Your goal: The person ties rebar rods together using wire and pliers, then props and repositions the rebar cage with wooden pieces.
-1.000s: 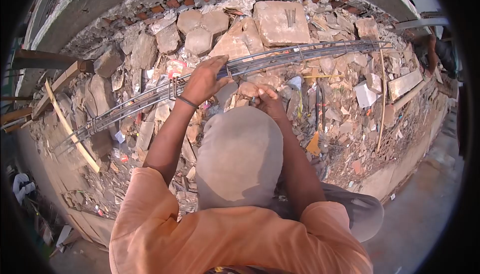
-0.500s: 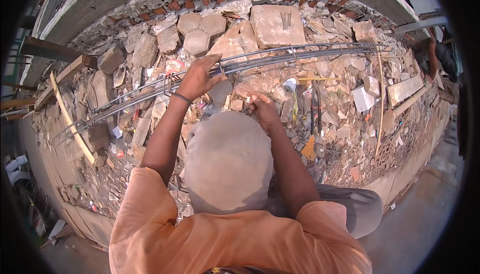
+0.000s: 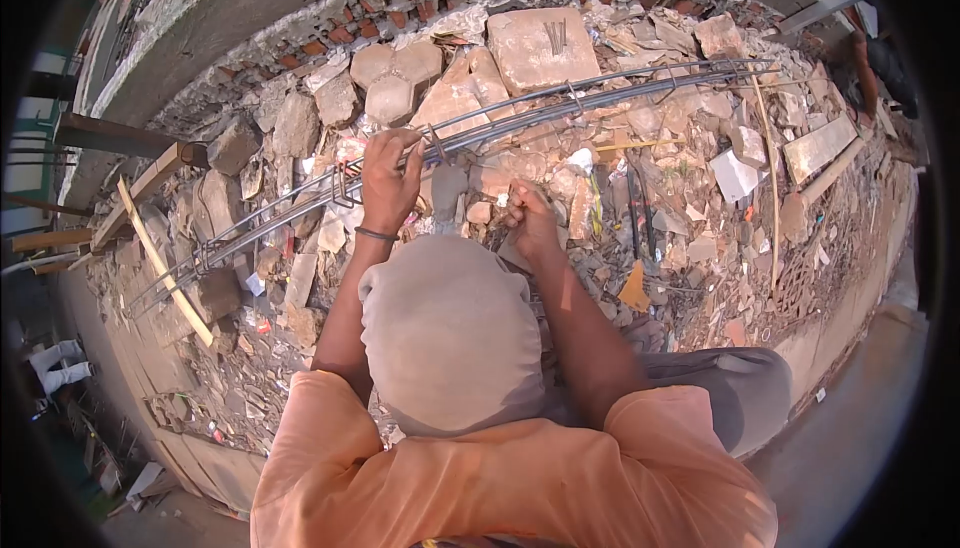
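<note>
We see our left hand (image 3: 392, 183) curled around the long steel bars (image 3: 505, 128), probably to keep them steady. Just right of it, on our side of the bars, the right hand (image 3: 530, 218) has its fingers drawn together; we cannot tell whether they pinch anything. Metal loops (image 3: 574, 100) ring the bars on both sides of the left hand, perhaps keeping them bundled. Uneven rubble (image 3: 690, 238) spreads around both hands. Beyond them, short rods (image 3: 556, 38) lie on a slab (image 3: 515, 63), perhaps for easy reach, before a rough brick wall (image 3: 400, 20) outdoors.
</note>
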Demonstrator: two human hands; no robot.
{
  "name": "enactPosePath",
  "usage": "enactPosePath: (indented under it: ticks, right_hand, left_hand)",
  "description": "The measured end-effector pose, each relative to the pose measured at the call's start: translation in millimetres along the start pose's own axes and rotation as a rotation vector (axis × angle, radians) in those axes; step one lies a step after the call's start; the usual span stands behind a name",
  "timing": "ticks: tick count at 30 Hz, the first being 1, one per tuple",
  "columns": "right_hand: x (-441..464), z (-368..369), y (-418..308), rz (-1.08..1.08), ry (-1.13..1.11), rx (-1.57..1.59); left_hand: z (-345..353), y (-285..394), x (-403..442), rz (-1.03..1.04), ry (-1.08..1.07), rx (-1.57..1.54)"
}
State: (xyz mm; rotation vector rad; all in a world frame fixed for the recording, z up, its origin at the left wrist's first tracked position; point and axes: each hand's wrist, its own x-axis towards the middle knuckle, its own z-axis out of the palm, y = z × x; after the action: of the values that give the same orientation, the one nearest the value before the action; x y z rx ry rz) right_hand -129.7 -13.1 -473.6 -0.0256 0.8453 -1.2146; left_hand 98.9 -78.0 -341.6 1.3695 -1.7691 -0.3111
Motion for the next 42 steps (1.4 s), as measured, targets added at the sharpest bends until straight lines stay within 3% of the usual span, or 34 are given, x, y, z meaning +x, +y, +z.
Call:
enactPosePath:
  ticks: [3,6,15,21,29,33,38,42]
  right_hand:
    - [7.5,29.1,5.5,-0.083,0.01,-0.085]
    - [27.1,58.5,8.9,-0.135,-0.179,-0.032]
    - [48.3,89.7,-0.2,-0.037,-0.34,-0.313]
    - [39.5,102.8,11.3,0.043,-0.194,-0.392]
    - [35.3,104.6,19.3,-0.011,-0.227,-0.419]
    - [24.2,108.6,17.2,-0.147,-0.299,-0.558]
    - [15.9,124.9,15.0,-0.224,-0.135,-0.853]
    - [14.3,127.8,17.8,-0.27,-0.06,-0.845]
  left_hand:
    - [4.2,-5.7,4.8,-0.062,-0.048,0.014]
    - [7.0,-6.4,7.6,-0.091,-0.089,0.041]
    - [19.0,-11.2,16.8,-0.155,-0.083,0.0]
    - [9.6,-2.8,13.7,-0.39,-0.156,-0.267]
    - [12.5,-3.2,-10.1,-0.515,-0.074,-0.301]
    - [13.8,-2.4,-14.7,-0.451,-0.015,-0.298]
    - [17.8,-5.5,-20.1,-0.437,0.004,-0.378]
    - [14.5,1.3,-30.8,-0.135,0.024,-0.307]
